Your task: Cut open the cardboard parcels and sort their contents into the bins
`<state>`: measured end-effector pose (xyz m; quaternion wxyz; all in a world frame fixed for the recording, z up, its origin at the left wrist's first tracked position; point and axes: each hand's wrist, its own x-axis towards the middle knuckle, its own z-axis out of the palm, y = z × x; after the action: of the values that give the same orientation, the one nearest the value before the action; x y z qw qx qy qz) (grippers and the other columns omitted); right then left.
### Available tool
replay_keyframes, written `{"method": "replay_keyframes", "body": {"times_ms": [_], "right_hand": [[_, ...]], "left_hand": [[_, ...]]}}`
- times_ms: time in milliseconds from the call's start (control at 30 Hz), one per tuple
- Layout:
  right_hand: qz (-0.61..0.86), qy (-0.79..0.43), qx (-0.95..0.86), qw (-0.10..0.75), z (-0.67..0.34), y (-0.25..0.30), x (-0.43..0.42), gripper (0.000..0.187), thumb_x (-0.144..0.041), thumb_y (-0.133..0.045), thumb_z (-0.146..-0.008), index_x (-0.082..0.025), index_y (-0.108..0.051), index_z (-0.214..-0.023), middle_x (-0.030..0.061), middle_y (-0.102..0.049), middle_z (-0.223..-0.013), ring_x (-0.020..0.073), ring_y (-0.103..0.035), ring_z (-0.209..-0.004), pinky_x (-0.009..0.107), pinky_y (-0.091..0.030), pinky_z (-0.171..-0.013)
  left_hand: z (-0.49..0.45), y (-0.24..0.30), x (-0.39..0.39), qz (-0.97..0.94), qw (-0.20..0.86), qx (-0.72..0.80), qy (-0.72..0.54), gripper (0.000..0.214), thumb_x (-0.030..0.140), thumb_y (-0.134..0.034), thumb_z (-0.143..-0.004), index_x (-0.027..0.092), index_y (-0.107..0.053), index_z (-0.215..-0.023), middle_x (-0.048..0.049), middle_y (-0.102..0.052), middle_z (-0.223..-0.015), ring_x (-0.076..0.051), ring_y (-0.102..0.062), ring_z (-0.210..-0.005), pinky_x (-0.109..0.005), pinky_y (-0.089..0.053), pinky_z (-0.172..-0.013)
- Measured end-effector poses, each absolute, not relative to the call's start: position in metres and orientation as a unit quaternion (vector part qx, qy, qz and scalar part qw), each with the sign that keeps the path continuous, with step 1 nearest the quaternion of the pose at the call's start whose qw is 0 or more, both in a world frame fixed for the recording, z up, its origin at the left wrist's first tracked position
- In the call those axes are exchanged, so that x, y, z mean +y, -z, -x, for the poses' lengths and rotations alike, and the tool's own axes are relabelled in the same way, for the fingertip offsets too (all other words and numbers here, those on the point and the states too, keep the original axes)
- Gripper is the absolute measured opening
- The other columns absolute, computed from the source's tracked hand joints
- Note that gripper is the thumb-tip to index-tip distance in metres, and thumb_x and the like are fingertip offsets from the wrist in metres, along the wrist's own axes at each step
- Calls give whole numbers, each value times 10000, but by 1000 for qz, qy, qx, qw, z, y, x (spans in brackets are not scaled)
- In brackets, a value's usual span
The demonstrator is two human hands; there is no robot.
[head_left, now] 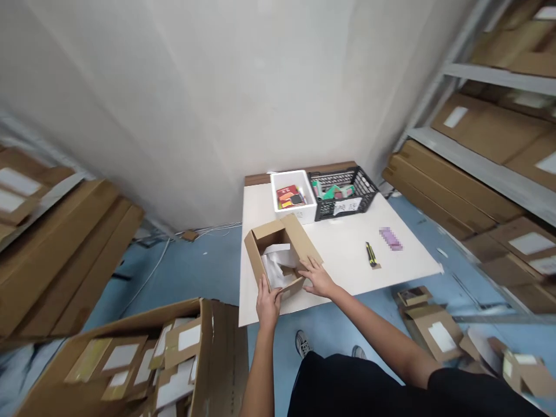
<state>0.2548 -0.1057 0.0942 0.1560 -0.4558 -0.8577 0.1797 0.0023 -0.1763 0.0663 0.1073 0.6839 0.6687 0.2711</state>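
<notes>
A small open cardboard box (278, 237) stands on the white table (347, 243), with white paper (274, 265) inside it. My left hand (268, 302) grips the box's near left edge, fingers curled over the rim. On the box's near right flap rests my right hand (318, 278), fingers spread flat. Both arms reach in from the bottom of the view.
A white bin (292, 197) and a black mesh basket (345, 192) with small items stand at the table's back. A utility knife (371, 255) and a purple item (391, 238) lie to the right. A large carton (143, 359) of flat boxes stands left; shelves (490, 133) of cartons right.
</notes>
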Motion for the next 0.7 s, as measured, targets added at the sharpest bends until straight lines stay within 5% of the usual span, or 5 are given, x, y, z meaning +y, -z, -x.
{"method": "replay_keyframes", "body": {"times_ms": [133,300,700], "right_hand": [[574,-109,-782,216,-350,-108,-139,383,-123,-770,-808,-236,-775,-1174,93,-315,-1719,377,-198,-1609,646,-301,-1241],[713,-11,-646,271,-478,-115,-208,202,-154,-733,-870,-230,-779,-1052,86,-382,-1689,351,-240,-1599,654,-246,-1262],[919,76,-333,195,-733,-114,-448,203,-152,-681,-888,-242,-790,-1034,73,-489,-1617,346,-227,-1593,640,-203,-1271]], "left_hand": [[-84,-102,-153,-758,107,592,-252,219,226,-619,-963,277,-813,-1050,-47,-291,-1740,-385,-285,-1589,-539,-505,-1106],[-234,-130,-129,-845,143,471,-210,168,277,-658,-961,285,-808,-1037,-34,-238,-1758,-413,-235,-1600,-609,-440,-1129],[-615,-114,-223,-960,218,155,-78,175,390,-673,-951,287,-808,-992,-17,-385,-1699,-376,-244,-1601,-617,-283,-1260]]}}
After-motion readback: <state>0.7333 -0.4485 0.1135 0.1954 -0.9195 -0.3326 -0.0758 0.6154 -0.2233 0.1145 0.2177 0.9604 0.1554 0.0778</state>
